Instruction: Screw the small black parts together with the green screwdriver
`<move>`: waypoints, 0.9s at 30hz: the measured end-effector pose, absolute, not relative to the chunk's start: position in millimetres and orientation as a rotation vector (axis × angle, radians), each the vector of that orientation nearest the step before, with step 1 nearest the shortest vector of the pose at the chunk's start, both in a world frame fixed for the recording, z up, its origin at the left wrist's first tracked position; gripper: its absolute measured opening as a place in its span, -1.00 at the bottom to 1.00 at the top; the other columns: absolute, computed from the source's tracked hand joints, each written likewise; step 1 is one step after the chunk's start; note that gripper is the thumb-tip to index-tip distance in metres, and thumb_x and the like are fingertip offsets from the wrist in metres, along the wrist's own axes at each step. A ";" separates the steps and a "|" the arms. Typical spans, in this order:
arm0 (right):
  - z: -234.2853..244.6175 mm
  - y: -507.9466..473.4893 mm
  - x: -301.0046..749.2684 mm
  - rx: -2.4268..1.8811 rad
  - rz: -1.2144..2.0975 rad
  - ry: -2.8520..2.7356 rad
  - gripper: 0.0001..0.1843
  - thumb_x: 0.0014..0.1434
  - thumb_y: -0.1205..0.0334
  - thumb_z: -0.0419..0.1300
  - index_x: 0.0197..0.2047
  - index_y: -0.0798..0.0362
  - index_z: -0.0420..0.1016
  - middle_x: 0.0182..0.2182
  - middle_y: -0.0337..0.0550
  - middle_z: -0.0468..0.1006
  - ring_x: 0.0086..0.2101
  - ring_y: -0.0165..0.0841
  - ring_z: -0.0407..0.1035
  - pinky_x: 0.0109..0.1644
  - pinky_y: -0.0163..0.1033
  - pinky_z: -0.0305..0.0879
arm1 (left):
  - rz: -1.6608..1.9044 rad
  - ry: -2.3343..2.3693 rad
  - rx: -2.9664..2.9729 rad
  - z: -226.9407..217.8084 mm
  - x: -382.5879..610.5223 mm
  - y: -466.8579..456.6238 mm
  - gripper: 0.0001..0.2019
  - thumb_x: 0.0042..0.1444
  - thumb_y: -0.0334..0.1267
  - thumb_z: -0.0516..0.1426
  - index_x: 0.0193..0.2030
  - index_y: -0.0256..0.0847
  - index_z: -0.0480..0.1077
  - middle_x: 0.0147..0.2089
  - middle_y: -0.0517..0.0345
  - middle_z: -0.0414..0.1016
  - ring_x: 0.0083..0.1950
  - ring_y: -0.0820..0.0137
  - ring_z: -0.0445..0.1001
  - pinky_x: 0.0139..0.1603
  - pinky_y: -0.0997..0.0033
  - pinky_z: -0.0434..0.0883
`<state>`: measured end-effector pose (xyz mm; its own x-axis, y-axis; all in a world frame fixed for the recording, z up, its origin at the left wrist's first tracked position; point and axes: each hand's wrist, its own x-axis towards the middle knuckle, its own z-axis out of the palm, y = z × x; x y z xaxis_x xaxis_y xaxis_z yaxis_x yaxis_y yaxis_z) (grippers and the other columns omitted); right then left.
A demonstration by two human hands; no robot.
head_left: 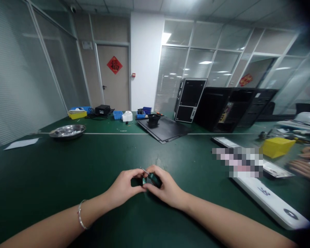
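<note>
Glass-walled office room; green worktop is filling the near and middle ground.

Item 1: left hand and right hand, meeting at near centre, are both pinching a small dark part with a teal edge, low over the worktop. A thin metal pin is sticking up between the fingertips; which hand is gripping it cannot be told.

Item 2: bracelet is sitting on the left wrist.

Item 3: steel bowl is lying far left.

Item 4: black panel is lying far centre.

Item 5: yellow bin and long white panel are lying right, near a co-worker's hand.
</note>
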<state>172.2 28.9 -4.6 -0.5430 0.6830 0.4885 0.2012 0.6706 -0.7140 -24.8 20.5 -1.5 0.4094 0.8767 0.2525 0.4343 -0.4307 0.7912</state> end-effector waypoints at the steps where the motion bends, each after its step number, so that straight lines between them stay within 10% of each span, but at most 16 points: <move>1: -4.9 28.7 172.3 -0.677 0.765 -2.098 -0.80 0.18 0.36 0.22 -0.12 0.00 0.36 -0.20 -0.16 0.50 -0.18 -0.31 0.41 -0.03 -0.20 0.33 | 0.896 1.122 2.034 -1.4 -23.8 19.9 -0.77 0.00 -0.30 0.32 -0.16 -0.17 0.50 -0.20 0.15 0.61 -0.14 0.22 0.55 -0.06 0.29 0.43; 27: -5.4 25.0 171.5 -0.742 0.528 -2.184 -0.85 0.21 0.38 0.12 -0.15 -0.02 0.30 -0.21 -0.14 0.46 -0.22 -0.29 0.41 -0.14 -0.22 0.32 | 0.954 0.903 1.547 -6.9 -22.5 21.9 -0.61 0.04 -0.29 0.25 0.04 -0.25 0.39 -0.17 0.06 0.53 -0.09 0.22 0.56 0.01 0.15 0.48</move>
